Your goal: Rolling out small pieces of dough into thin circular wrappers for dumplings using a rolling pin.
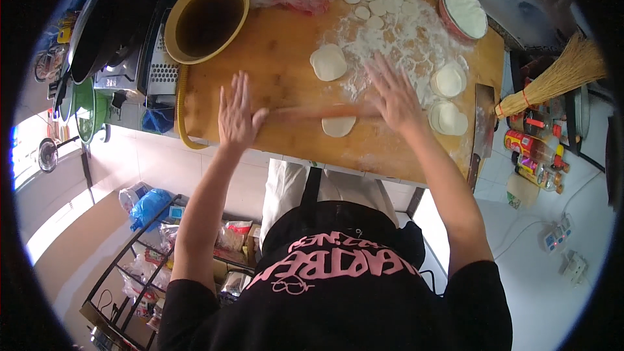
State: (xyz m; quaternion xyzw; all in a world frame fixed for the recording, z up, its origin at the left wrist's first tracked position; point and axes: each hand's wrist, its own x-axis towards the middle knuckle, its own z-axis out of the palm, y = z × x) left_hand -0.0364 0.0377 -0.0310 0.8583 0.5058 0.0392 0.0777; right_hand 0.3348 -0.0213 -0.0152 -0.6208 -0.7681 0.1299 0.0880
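A wooden rolling pin (312, 112), blurred by motion, lies crosswise between my two hands on the wooden board. Under and just in front of it shows a flat dough round (339, 127). My left hand (240, 113) is palm down at the pin's left end, fingers straight and thumb out. At the other end, my right hand (394, 95) is flat with its fingers spread; the palms hide both pin tips. Beyond the pin rests a small overlapping pile of dough wrappers (328, 62). Two more wrapper stacks, a far one (448, 80) and a near one (447, 118), sit right of my right hand.
Small dough discs (378, 7) lie on scattered flour at the back. A bowl of flour (466, 12) stands back right, a basin of dark liquid (209, 17) back left. A cleaver (483, 122) lies along the board's right edge, beside a straw broom (551, 78).
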